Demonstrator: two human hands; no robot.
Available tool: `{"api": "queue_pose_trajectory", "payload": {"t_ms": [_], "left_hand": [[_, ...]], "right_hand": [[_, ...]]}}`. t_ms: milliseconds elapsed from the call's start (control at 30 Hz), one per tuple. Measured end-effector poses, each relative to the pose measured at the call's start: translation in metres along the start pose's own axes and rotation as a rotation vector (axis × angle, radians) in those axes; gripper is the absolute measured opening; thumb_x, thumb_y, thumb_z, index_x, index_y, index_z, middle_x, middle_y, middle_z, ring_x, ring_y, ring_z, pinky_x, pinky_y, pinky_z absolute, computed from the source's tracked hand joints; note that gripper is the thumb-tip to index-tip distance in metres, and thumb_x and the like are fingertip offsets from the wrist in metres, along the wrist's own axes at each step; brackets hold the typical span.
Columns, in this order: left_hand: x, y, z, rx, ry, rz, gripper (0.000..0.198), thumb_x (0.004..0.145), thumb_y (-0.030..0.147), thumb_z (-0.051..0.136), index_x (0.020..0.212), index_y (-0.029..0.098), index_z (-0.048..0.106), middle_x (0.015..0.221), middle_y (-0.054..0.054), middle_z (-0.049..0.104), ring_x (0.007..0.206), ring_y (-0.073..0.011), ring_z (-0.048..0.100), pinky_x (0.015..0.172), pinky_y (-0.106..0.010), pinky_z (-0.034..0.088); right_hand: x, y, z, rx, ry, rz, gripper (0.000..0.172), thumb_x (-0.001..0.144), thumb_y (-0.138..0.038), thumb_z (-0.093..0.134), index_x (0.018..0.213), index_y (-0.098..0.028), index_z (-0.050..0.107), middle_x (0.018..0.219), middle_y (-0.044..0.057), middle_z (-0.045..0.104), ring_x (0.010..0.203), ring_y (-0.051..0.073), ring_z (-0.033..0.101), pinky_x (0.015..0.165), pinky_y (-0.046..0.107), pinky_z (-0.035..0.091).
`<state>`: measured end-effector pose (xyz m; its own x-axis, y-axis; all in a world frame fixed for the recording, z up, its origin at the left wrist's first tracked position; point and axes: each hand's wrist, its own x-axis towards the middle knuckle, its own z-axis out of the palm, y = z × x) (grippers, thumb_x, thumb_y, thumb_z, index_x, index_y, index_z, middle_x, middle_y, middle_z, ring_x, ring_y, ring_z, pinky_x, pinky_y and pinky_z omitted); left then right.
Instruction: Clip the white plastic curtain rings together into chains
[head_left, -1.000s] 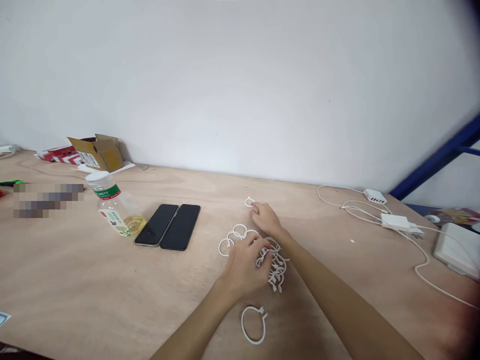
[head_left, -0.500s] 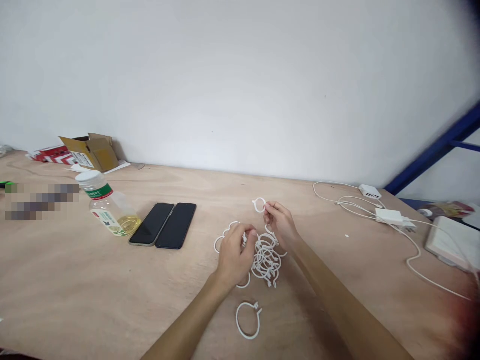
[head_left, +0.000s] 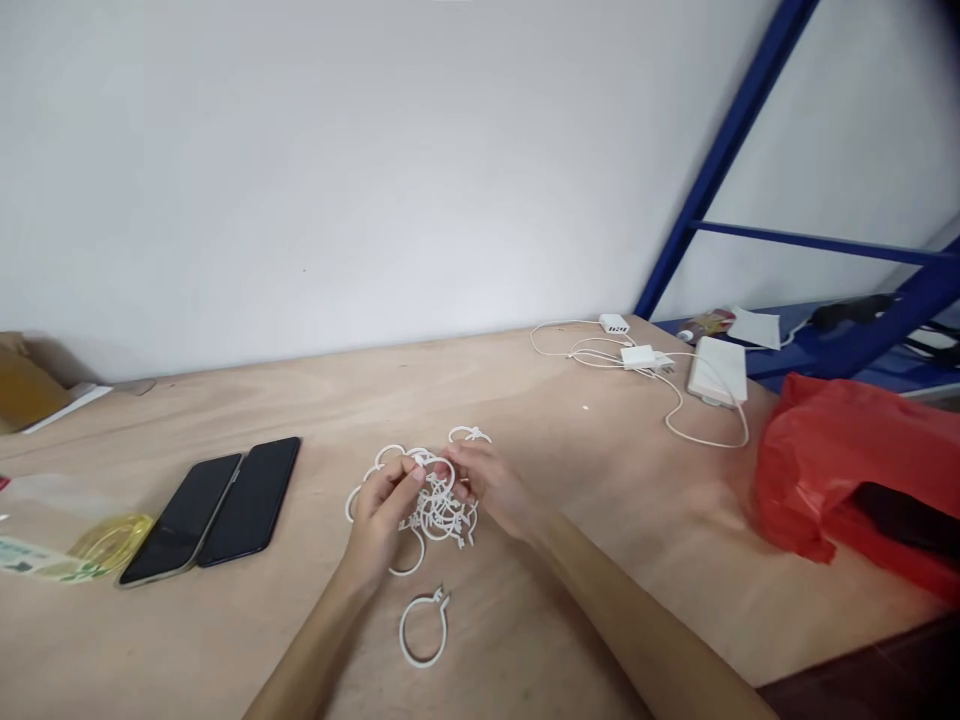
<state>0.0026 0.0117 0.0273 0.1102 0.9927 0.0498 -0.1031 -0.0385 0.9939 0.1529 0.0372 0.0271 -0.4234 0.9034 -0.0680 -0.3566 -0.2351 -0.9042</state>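
In the head view, my left hand (head_left: 381, 508) pinches a small white plastic ring clip (head_left: 453, 474) at its left side. My right hand (head_left: 493, 485) has thumb and fingers closed at the ring's right edge, so both hands hold it just above the table. Beneath and behind it lies a tangled pile of similar white ring clips (head_left: 441, 522), partly covered by my fingers. One loose ring clip (head_left: 403, 630) with a gap at its top lies nearer to me, apart from the pile.
Two dark phones (head_left: 251, 500) lie at left beside a clear bottle (head_left: 75, 545) with yellowish contents. A cardboard box (head_left: 26, 385) stands farther back. At right are a white charger (head_left: 637, 357) with cables, a white box (head_left: 718, 370), a red plastic bag (head_left: 862, 450) and a blue frame (head_left: 720, 165).
The view has turned right, bringing the red bag in. My right hand has brought the ring clip back over the pile, and my left hand has come up to grip it too.
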Motion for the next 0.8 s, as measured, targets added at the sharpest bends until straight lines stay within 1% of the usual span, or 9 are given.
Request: {"api": "queue_pose_trajectory", "payload": {"t_ms": [67, 133, 267, 400, 500, 600, 700, 767, 800], "left_hand": [[0.000, 0.001, 0.000, -0.044, -0.069, -0.047, 0.036, 0.076, 0.047, 0.062, 0.062, 0.016, 0.050, 0.056, 0.004, 0.044, 0.050, -0.0077, 0.030, 0.048, -0.022, 0.022], [0.000, 0.003, 0.002, -0.134, -0.109, -0.100, 0.036, 0.074, 0.045, 0.064, 0.061, 0.016, 0.049, 0.059, 0.001, 0.050, 0.050, -0.0074, 0.030, 0.049, -0.022, 0.022], [-0.002, 0.013, 0.004, -0.304, -0.161, -0.171, 0.032, 0.071, 0.039, 0.069, 0.064, 0.015, 0.051, 0.064, 0.000, 0.054, 0.051, -0.0064, 0.026, 0.048, -0.021, 0.020], [-0.007, 0.020, 0.001, -0.370, -0.227, -0.192, 0.028, 0.072, 0.036, 0.069, 0.065, 0.014, 0.055, 0.064, -0.001, 0.048, 0.054, -0.0076, 0.031, 0.049, -0.022, 0.023], [-0.010, 0.022, -0.003, -0.468, -0.218, -0.177, 0.027, 0.072, 0.034, 0.070, 0.063, 0.015, 0.052, 0.063, 0.002, 0.039, 0.055, -0.0081, 0.029, 0.049, -0.021, 0.025], [-0.010, 0.022, -0.004, -0.527, -0.207, -0.120, 0.029, 0.075, 0.035, 0.067, 0.062, 0.016, 0.050, 0.065, 0.002, 0.036, 0.056, -0.0089, 0.029, 0.049, -0.021, 0.027], [-0.007, 0.019, -0.004, -0.390, -0.197, -0.088, 0.028, 0.077, 0.038, 0.065, 0.064, 0.016, 0.053, 0.067, 0.001, 0.041, 0.055, -0.0087, 0.031, 0.048, -0.021, 0.026], [-0.004, 0.015, -0.006, -0.185, -0.162, -0.025, 0.027, 0.077, 0.039, 0.063, 0.064, 0.015, 0.057, 0.072, -0.001, 0.047, 0.057, -0.0095, 0.037, 0.050, -0.022, 0.029], [-0.002, 0.013, -0.008, -0.051, -0.131, 0.031, 0.025, 0.077, 0.038, 0.063, 0.065, 0.016, 0.059, 0.076, -0.002, 0.049, 0.061, -0.0109, 0.041, 0.053, -0.023, 0.032]], "right_hand": [[-0.001, 0.002, 0.001, -0.041, -0.025, 0.022, 0.036, 0.076, -0.049, 0.062, 0.067, -0.015, 0.058, 0.062, -0.002, 0.054, 0.045, 0.005, 0.033, 0.043, 0.022, 0.018], [-0.003, 0.003, 0.004, -0.040, -0.070, 0.039, 0.035, 0.077, -0.047, 0.063, 0.064, -0.015, 0.057, 0.060, -0.002, 0.055, 0.043, 0.004, 0.031, 0.042, 0.022, 0.016], [-0.007, 0.003, 0.011, 0.144, -0.135, 0.052, 0.029, 0.072, -0.038, 0.069, 0.060, -0.015, 0.055, 0.055, -0.003, 0.052, 0.042, 0.003, 0.028, 0.042, 0.022, 0.014], [-0.011, 0.006, 0.019, 0.366, -0.178, 0.037, 0.029, 0.071, -0.031, 0.072, 0.057, -0.016, 0.052, 0.049, -0.005, 0.045, 0.043, 0.004, 0.028, 0.042, 0.021, 0.018], [-0.013, 0.008, 0.022, 0.480, -0.223, 0.020, 0.030, 0.074, -0.032, 0.070, 0.057, -0.017, 0.049, 0.050, -0.005, 0.044, 0.044, 0.006, 0.028, 0.043, 0.021, 0.021], [-0.014, 0.009, 0.023, 0.529, -0.234, -0.014, 0.029, 0.075, -0.033, 0.069, 0.059, -0.018, 0.050, 0.053, -0.004, 0.044, 0.047, 0.007, 0.031, 0.045, 0.021, 0.025], [-0.011, 0.008, 0.019, 0.454, -0.167, 0.005, 0.024, 0.073, -0.033, 0.069, 0.061, -0.017, 0.056, 0.057, -0.002, 0.049, 0.051, 0.008, 0.034, 0.046, 0.022, 0.025], [-0.008, 0.007, 0.013, 0.316, -0.057, -0.004, 0.020, 0.071, -0.032, 0.069, 0.061, -0.017, 0.060, 0.060, -0.001, 0.051, 0.052, 0.008, 0.033, 0.047, 0.022, 0.024], [-0.006, 0.007, 0.009, 0.211, 0.004, -0.035, 0.018, 0.070, -0.031, 0.069, 0.061, -0.017, 0.062, 0.061, -0.001, 0.051, 0.052, 0.008, 0.033, 0.047, 0.022, 0.024]]}}
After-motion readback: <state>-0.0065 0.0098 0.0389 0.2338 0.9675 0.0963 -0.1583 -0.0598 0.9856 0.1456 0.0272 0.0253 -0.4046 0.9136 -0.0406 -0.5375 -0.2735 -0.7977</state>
